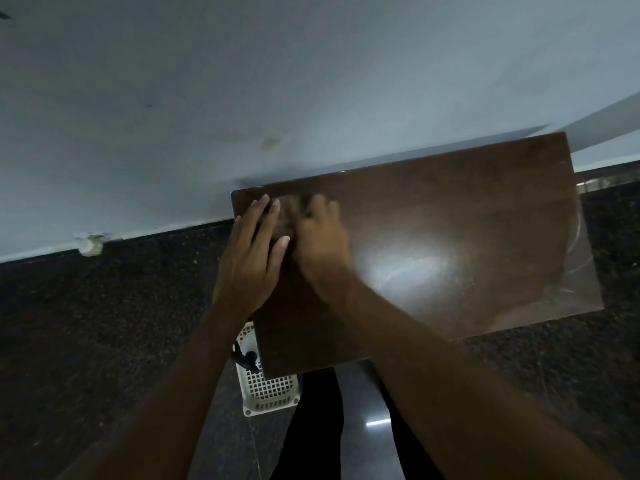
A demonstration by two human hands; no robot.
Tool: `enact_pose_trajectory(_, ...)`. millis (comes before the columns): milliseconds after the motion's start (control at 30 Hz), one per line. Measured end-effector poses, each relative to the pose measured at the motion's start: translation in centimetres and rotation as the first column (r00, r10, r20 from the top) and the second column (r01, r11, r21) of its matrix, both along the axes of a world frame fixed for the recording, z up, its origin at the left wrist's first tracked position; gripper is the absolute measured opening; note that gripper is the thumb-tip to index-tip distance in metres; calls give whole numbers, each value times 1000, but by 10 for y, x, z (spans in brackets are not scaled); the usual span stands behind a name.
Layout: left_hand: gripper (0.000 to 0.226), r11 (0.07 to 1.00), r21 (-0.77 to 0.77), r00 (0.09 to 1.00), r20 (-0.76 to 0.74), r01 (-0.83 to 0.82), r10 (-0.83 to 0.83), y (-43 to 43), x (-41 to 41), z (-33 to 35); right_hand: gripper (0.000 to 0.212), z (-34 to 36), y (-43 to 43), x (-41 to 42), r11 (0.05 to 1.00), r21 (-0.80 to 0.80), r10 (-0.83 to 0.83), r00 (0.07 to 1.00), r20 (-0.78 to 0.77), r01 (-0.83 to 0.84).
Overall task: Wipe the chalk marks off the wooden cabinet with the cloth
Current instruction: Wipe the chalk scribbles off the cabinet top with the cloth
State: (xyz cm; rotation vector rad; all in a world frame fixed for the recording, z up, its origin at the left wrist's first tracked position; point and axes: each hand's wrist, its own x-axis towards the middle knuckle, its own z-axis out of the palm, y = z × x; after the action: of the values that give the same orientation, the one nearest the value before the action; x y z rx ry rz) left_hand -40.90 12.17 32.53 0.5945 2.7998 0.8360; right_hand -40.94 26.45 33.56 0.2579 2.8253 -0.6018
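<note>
**Chalk may smear rather than lift, and the right edge looks unwiped**

The dark brown rectangular wooden cabinet top carries faint white curved chalk marks along its right edge, and a hazy film shows across its middle under the glare. The greyish cloth is a blurred patch at the cabinet's far-left corner, between the two hands. The right hand lies over the cloth. It is too blurred to tell whether its fingers curl round the cloth or only press it flat. The left hand rests flat at the cabinet's left edge, fingers straight, holding nothing.

A dry, chalk-loaded cloth would likely spread dust into that haze instead of lifting it. With the hands so close together, a sideways stroke could run the cloth into the left fingertips and bunch it up. A loose hold could let the cloth slip off the left edge toward the white perforated plastic basket just below the cabinet's near-left corner. The marks at the right edge, well away from the cloth, could be missed.
</note>
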Motion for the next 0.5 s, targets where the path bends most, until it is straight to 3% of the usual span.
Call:
enact_pose_trajectory(100,51,1000,6,997,77,27,-28,14,-13,7,34,-4,-7,16,989,-97,107,994,-22,-108)
enact_pose_trajectory(267,56,958,-115,964,67,263,-256,46,-24,9,70,-2,53,54,968,-43,248,968,24,-247)
enact_pose_trajectory(367,58,944,-124,952,70,306,-299,81,-15,10,81,0,114,79,988,5,153,984,85,-154)
enact_pose_trajectory(500,61,927,-75,924,147,367,-354,129,5,10,62,9,208,108,994,48,-103,987,127,97)
